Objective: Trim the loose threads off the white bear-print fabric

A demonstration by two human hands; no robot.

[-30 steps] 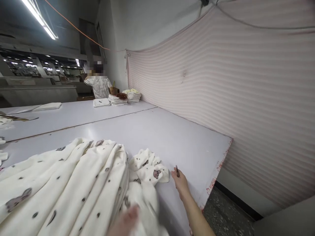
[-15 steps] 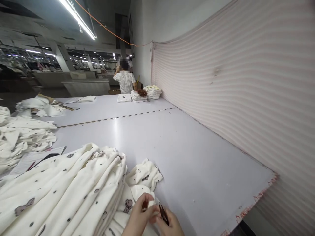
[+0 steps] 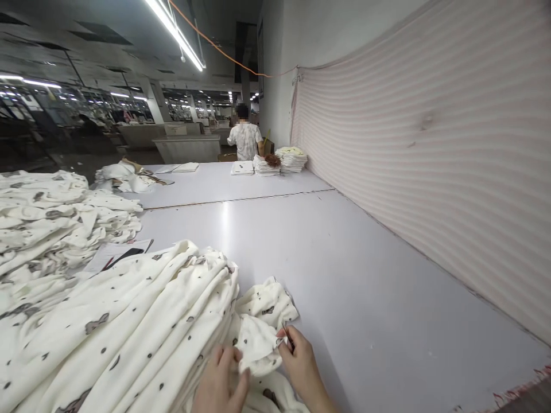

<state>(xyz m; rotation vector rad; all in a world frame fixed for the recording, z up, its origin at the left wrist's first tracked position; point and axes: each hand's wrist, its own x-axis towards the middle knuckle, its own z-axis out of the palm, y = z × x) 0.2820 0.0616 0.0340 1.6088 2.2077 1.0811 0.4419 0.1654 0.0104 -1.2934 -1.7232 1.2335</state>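
Observation:
A big heap of cream garments printed with small dark animals [image 3: 129, 327] lies on the white table [image 3: 353, 269] in front of me. My left hand [image 3: 221, 381] pinches a fold of the top cream garment [image 3: 258, 338] at the heap's right end. My right hand [image 3: 301, 367] is closed on a small dark thread snip [image 3: 287, 339], its tip against the same fold's edge. Both hands sit at the bottom of the head view, close together.
A second heap of the same garments [image 3: 47, 223] lies at the left, with a paper sheet [image 3: 116, 258] beside it. Folded stacks [image 3: 279, 162] stand at the table's far end, where a person [image 3: 245, 137] stands. A striped cloth [image 3: 430, 155] hangs along the right.
My right hand came back from the table's right edge to the garment with the snip. My left hand took hold of the fold. The view has turned left.

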